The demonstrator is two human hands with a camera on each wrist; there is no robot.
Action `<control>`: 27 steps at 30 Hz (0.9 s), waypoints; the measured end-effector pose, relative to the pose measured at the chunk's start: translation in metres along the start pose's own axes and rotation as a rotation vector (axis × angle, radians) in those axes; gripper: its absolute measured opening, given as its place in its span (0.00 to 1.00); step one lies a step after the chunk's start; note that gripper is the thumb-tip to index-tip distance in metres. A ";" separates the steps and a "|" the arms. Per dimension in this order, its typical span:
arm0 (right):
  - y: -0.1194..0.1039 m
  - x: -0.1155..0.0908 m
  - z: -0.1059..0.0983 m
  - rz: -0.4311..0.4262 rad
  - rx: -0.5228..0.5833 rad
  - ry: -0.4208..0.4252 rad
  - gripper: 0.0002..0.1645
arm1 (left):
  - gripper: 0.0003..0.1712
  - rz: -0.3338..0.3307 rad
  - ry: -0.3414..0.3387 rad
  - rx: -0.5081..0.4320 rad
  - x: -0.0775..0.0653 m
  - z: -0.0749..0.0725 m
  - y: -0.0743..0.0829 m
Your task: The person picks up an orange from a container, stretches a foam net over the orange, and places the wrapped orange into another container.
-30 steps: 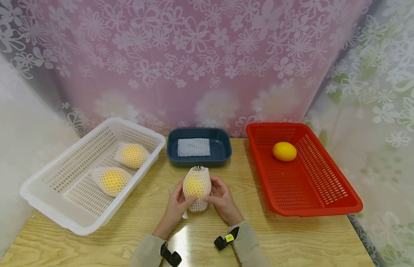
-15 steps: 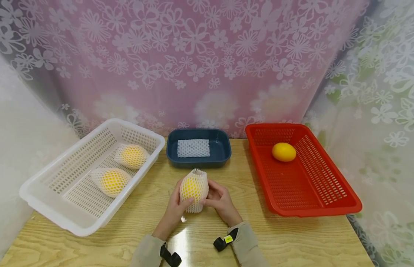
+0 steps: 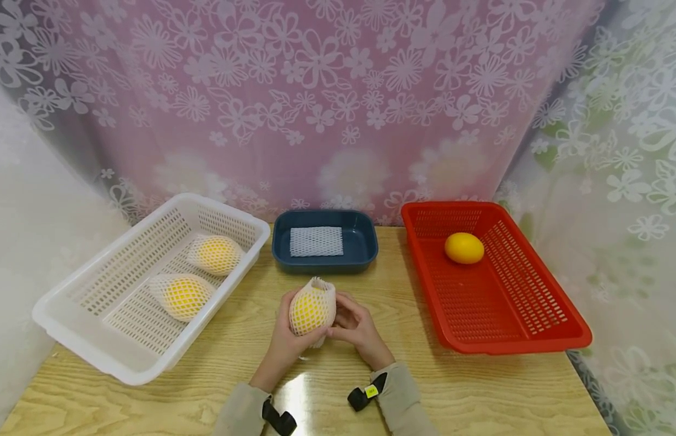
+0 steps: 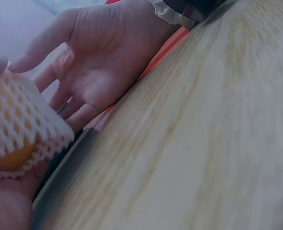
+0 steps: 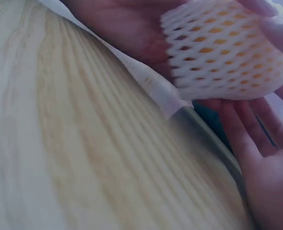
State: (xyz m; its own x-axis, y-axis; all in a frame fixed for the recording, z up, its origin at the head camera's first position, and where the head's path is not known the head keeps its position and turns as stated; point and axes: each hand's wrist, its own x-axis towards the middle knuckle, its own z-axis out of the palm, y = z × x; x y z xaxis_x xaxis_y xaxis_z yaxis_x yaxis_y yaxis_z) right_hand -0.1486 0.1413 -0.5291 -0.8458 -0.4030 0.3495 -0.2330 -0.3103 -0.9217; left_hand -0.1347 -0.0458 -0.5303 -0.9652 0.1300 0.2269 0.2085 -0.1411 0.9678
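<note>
Over the middle of the table, my left hand (image 3: 286, 337) grips a yellow oval fruit wrapped in a white foam net (image 3: 311, 310). The net's frayed mouth points up and away, and a loose lower edge shows below the fruit. My right hand (image 3: 364, 335) holds the net from the right side, its thumb near the lower edge and its fingers behind. In the left wrist view, a strip of bare fruit (image 4: 13, 159) shows at the net's open end. From the right wrist, the net (image 5: 223, 52) hides most of the fruit.
A white basket (image 3: 111, 363) at left holds two netted yellow fruits (image 3: 186, 297). Behind the hands, a dark blue tray (image 3: 362, 242) contains a flat white foam net (image 3: 316, 241). At right stands a red basket (image 3: 479, 303) with one bare yellow fruit (image 3: 464, 248).
Both hands have shifted slightly left and the netted fruit has tilted leftward in them. Its lower net edge is now mostly hidden behind the left thumb. Baskets and tray stay put.
</note>
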 end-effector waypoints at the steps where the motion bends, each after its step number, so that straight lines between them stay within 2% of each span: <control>1: 0.000 0.000 0.000 -0.005 0.010 0.001 0.37 | 0.52 0.010 0.017 0.012 0.000 0.000 0.000; 6: -0.001 -0.001 0.000 -0.026 0.051 0.007 0.36 | 0.50 0.095 0.038 0.104 -0.001 0.002 0.013; 10: -0.002 -0.001 0.001 0.021 0.049 0.026 0.41 | 0.48 0.142 -0.020 0.170 -0.003 0.003 0.028; 15: -0.003 -0.003 0.002 0.100 0.002 0.069 0.47 | 0.47 0.207 -0.051 0.263 -0.004 0.003 0.030; 19: -0.002 -0.003 0.003 0.126 -0.026 0.080 0.48 | 0.47 0.251 -0.060 0.335 -0.005 0.003 0.029; 23: -0.002 -0.004 0.002 0.120 -0.037 0.109 0.44 | 0.51 0.229 -0.078 0.302 -0.005 0.003 0.029; 27: -0.003 -0.004 0.001 0.100 -0.014 0.139 0.40 | 0.52 0.145 -0.090 0.190 -0.005 0.001 0.030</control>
State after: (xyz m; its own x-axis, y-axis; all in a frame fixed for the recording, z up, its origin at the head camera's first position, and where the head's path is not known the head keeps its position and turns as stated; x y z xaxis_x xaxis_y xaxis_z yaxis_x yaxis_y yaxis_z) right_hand -0.1441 0.1425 -0.5274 -0.9231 -0.3080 0.2304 -0.1505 -0.2619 -0.9533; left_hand -0.1238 -0.0493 -0.5024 -0.9068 0.2097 0.3658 0.3783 0.0216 0.9254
